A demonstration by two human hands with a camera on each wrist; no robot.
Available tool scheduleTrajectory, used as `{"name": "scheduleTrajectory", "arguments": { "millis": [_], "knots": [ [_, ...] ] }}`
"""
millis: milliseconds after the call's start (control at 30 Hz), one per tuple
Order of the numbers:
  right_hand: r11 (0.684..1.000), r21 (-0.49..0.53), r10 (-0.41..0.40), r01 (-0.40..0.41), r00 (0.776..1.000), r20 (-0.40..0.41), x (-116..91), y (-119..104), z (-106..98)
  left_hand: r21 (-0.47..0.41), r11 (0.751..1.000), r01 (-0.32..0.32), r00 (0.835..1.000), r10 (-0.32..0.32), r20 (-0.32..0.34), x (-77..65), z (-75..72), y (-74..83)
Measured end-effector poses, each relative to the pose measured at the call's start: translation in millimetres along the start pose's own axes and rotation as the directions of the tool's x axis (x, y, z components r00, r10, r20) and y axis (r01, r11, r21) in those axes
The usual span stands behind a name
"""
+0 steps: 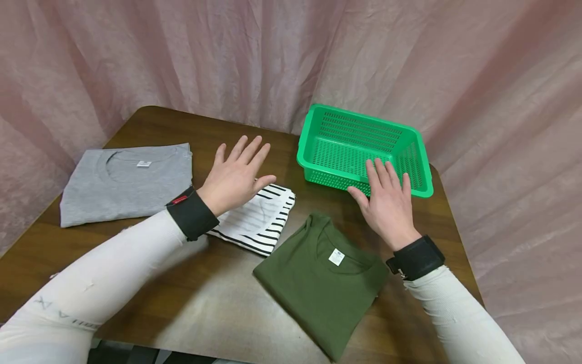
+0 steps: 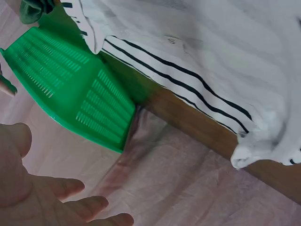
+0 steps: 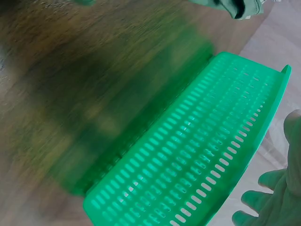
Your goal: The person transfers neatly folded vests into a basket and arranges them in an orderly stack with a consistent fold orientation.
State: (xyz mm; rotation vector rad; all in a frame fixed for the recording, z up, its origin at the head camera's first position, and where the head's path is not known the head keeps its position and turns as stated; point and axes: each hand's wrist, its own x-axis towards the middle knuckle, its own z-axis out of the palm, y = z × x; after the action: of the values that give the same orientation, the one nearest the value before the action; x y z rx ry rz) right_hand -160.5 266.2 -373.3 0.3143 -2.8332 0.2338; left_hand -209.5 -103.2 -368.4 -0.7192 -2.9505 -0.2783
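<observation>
Fingers spread, my left hand (image 1: 236, 179) hovers over a folded white shirt with black stripes (image 1: 268, 217), partly hiding it. My right hand (image 1: 388, 207), its fingers straight, is held out at the near side of a green perforated plastic basket (image 1: 364, 172) and covers part of its rim. No clothing shows inside the basket. A folded dark green T-shirt (image 1: 323, 288) with a white neck label lies below and between the hands. To the left lies a folded grey T-shirt (image 1: 132, 182), collar upward. Neither hand holds anything.
The garments and basket rest on a brown wooden table (image 1: 191, 313), its near edge at the bottom of the head view. Pink curtains (image 1: 218, 60) hang close behind the table and along its sides. The basket stands at the table's back right.
</observation>
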Motion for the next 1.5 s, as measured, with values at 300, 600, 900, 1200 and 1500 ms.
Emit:
{"name": "scheduleTrajectory", "arguments": {
  "millis": [300, 600, 900, 1200, 1500],
  "knots": [
    [1.0, -0.004, 0.028, -0.028, 0.999, 0.022, -3, 11, 0, -0.002, 0.999, -0.039, 0.999, 0.039, 0.005, 14.4, 3.6, 14.2],
    [0.998, 0.002, 0.059, -0.059, 0.998, 0.031, -9, 24, -1, 0.023, 0.993, -0.116, 0.993, 0.116, -0.003, 33.4, 7.2, 36.7],
    [0.997, -0.013, 0.073, -0.072, 0.997, 0.029, -11, 35, 3, 0.008, 0.986, -0.167, 0.985, 0.166, 0.04, 47.0, 15.7, 52.7],
    [0.996, -0.001, 0.085, -0.085, 0.995, 0.055, -14, 42, 6, -0.003, 0.983, -0.185, 0.98, 0.185, 0.072, 57.1, 24.5, 59.6],
    [0.993, 0.042, 0.106, -0.109, 0.992, 0.063, -14, 42, 5, 0.004, 0.98, -0.201, 0.977, 0.2, 0.071, 58.4, 23.9, 62.0]
  ]
}}
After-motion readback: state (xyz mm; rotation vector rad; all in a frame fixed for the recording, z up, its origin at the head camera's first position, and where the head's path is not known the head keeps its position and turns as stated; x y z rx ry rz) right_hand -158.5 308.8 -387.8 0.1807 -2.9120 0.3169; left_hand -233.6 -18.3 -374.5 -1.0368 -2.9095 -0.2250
